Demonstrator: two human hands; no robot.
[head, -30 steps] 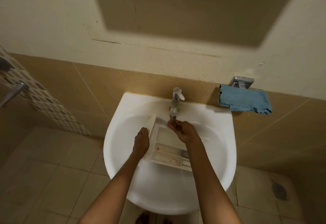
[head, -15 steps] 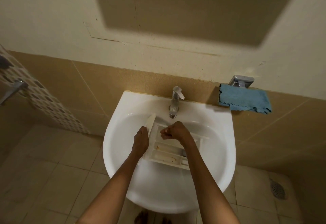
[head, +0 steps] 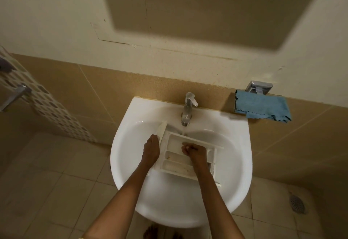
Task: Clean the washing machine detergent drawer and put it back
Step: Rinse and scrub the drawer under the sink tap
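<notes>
- White ceramic basin (head: 128, 156) hung on a wall of tan tiles (head: 105, 90), with cream paint above and pale beige floor tiles (head: 47, 186) below.
- At the left edge I noted a strip of patterned tiles (head: 49, 107) and a metal fitting (head: 14, 95) projecting from it.
- Detergent drawer (head: 175, 157) lay in the basin, directly below the tap (head: 188, 107), its open compartments facing up and showing brownish residue.
- A thin stream of water (head: 183, 130) ran from the tap onto the drawer's far edge.
- Left hand (head: 151, 147) grasped the drawer's left end, beside the upright front panel.
- Right hand (head: 196, 153) sat over the middle compartments with fingers curled into a fist; I could not tell whether it held anything. Its forearm covered part of the drawer's right side.
- Blue cloth (head: 261, 107) hung over a chrome holder (head: 259, 87) on the wall, right of the basin and apart from it.
- Floor drain (head: 297, 204) lay at the lower right.
- Count: one basin, one tap, one drawer, one cloth, one holder, one drain, two hands.
</notes>
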